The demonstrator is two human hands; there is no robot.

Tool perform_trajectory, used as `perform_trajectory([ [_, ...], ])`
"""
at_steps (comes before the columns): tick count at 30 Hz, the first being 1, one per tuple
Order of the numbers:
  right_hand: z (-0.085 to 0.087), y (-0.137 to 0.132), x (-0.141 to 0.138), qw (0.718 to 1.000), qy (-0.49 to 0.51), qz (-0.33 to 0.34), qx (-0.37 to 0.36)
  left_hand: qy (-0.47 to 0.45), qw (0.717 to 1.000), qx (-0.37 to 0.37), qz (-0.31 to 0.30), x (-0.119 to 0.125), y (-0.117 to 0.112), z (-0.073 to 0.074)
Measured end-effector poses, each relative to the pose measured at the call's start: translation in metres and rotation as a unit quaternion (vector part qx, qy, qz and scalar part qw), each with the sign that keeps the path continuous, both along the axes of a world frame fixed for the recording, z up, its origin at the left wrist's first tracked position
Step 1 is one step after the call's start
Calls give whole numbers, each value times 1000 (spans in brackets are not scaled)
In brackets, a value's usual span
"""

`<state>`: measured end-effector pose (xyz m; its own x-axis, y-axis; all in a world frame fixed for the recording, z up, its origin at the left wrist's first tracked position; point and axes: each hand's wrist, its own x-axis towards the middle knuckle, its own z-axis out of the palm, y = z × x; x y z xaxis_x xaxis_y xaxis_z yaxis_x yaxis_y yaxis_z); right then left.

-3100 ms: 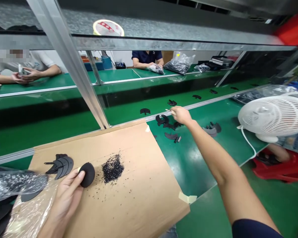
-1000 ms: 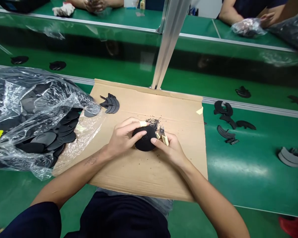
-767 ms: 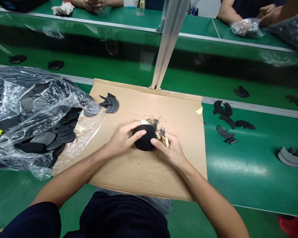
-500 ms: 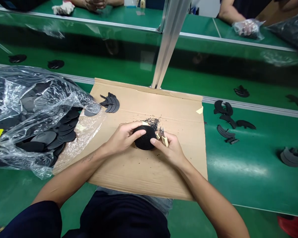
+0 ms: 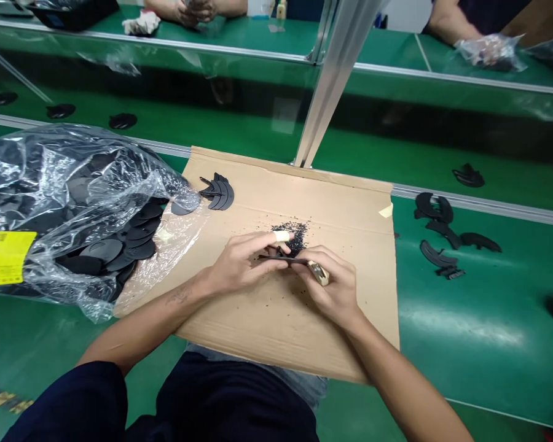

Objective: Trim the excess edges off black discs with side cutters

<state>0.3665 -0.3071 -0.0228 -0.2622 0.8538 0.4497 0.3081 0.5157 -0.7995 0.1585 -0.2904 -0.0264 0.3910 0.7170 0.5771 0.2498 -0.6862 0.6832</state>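
Note:
Over the cardboard sheet, my left hand [image 5: 237,264] pinches a thin black plastic disc [image 5: 283,259] that is seen nearly edge-on. Pale tape wraps one of its fingers. My right hand [image 5: 334,285] is closed around small side cutters with cream handles [image 5: 320,274]; their blades are hidden. The right fingers also meet the disc's right edge. Just beyond the fingers lies a heap of tiny black plastic bits [image 5: 298,236], with some scattered around it.
At left, a clear plastic bag [image 5: 78,166] spills black discs [image 5: 102,249] onto the cardboard [image 5: 258,331]. Several curved black parts [image 5: 219,191] sit near its upper left corner. More black pieces [image 5: 435,209] lie right. A metal post [image 5: 325,104] rises behind; other people's hands [image 5: 196,11] show beyond.
The disc has been tilted from face-up to nearly edge-on. The cutters have turned in my right hand, so their blades no longer show. The whole view has shifted slightly left.

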Motion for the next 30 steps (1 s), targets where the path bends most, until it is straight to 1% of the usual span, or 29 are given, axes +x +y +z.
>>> perform_trajectory([
  [2,-2,-1,1,999,0,12,53,-15,1000,-1,-7,0,0,3],
  [4,-5,-2,2,996,0,16,85,-21,1000,-2,-14,-1,0,7],
  [8,-8,-2,4,993,-10,22,112,-13,999,-9,-28,-1,-1,10],
  [12,-10,-2,4,992,-14,30,125,-17,999,-7,-27,-1,-2,10],
  [16,-9,-2,4,992,-17,33,120,-35,999,9,-10,0,-3,8],
  [21,-7,-3,5,995,-22,29,93,-50,999,-8,7,2,-7,9],
  [24,-6,-4,4,996,-10,32,85,-64,998,-2,20,3,-7,9],
  [27,-4,-6,1,997,12,23,75,-61,998,-22,-5,3,-6,9],
  [30,0,-6,0,999,34,15,34,-47,994,-87,-54,2,-6,8],
])
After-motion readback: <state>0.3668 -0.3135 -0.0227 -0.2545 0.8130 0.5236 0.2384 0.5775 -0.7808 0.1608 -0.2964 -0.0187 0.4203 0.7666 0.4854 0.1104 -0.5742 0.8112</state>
